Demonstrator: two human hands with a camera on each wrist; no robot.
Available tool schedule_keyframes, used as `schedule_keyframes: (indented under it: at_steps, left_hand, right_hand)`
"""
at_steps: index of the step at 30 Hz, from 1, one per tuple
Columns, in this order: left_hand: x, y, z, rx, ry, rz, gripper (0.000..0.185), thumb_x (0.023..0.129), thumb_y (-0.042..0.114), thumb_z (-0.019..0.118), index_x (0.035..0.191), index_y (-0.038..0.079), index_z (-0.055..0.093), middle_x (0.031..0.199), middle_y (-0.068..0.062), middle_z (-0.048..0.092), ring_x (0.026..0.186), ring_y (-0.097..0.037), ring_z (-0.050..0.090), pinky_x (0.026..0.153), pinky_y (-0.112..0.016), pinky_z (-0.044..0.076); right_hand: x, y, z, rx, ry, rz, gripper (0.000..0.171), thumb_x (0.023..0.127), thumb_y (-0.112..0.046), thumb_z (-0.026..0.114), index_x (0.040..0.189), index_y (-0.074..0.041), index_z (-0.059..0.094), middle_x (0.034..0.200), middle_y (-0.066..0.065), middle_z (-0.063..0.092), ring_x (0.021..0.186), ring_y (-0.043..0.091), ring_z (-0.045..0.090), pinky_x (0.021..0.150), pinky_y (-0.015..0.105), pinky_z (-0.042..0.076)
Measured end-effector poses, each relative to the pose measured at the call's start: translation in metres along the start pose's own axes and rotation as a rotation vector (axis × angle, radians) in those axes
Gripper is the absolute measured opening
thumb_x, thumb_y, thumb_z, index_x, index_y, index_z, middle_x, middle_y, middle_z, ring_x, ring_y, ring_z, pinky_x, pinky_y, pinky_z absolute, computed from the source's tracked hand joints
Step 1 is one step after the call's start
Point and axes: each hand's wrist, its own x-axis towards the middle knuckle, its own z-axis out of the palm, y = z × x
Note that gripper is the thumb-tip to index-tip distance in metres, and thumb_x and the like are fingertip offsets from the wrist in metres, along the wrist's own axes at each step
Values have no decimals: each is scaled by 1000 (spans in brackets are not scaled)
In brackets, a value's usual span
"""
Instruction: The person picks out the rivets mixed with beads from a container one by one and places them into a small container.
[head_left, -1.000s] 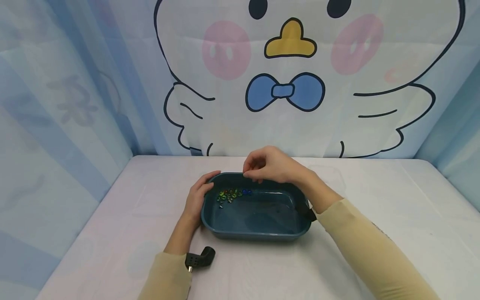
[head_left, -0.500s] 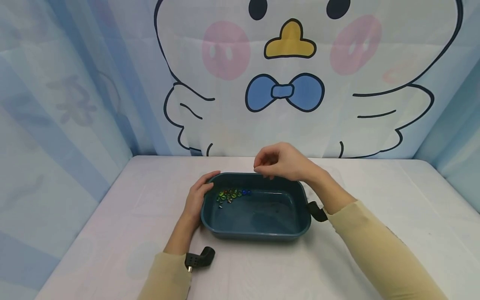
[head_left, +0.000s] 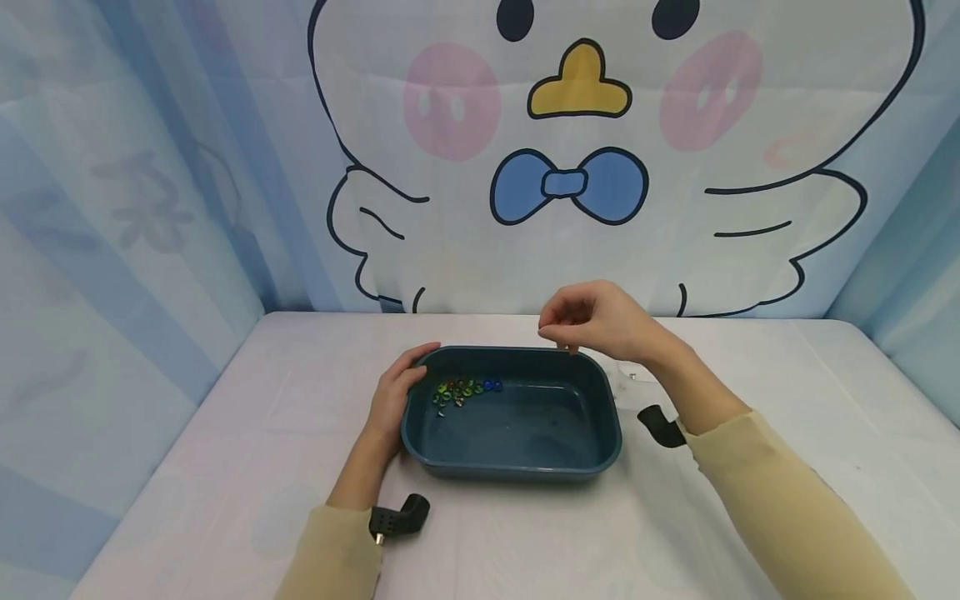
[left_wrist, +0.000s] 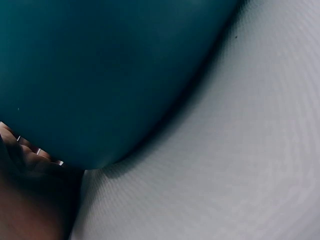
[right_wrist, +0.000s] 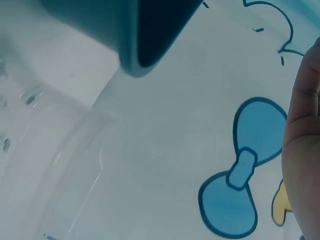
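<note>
A dark teal basin (head_left: 517, 473) stands on the white table, with a small heap of coloured beads (head_left: 461, 389) in its back left corner. My left hand (head_left: 397, 392) grips the basin's left rim, thumb over the edge; in the left wrist view the fingers (left_wrist: 25, 150) lie against the basin wall (left_wrist: 100, 75). My right hand (head_left: 558, 337) hovers just over the back rim, right of the middle, fingertips pinched together and pointing down. Anything between them is too small to see. The right wrist view shows a basin corner (right_wrist: 145, 35) and the hand's edge (right_wrist: 302, 150).
A faint clear container (head_left: 628, 372) lies on the table just right of the basin, also in the right wrist view as a transparent container (right_wrist: 50, 150). A curtain with a cartoon bird (head_left: 577, 167) closes the back; blue curtains flank both sides. The white tablecloth (head_left: 225, 467) surrounds the basin.
My right hand has drawn away from above the beads, moving right and slightly up along the back rim with its fingertips kept pinched. The left hand and basin have stayed put.
</note>
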Motion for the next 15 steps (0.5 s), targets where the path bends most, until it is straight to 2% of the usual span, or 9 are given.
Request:
schedule_keyframes:
  at_steps: [3,15]
  left_hand:
    - [0,0,0,-4,-2,-1,46,102,10,36,144,4,52,150,-13,47,138,-26,42,117,-44,27]
    - [1,1,0,5,4,5,46,101,9,37,144,2,52,149,-14,48,138,-26,42,116,-43,27]
  right_hand:
    - [-7,3,-5,-8,22,21,6,93,-8,72,97,-4,73,81,9,64,68,25,61,63,33,55]
    - [-32,16,-27,-57,125,89,6,93,-9,72,97,-4,73,80,9,64,66,27,61,61,31,53]
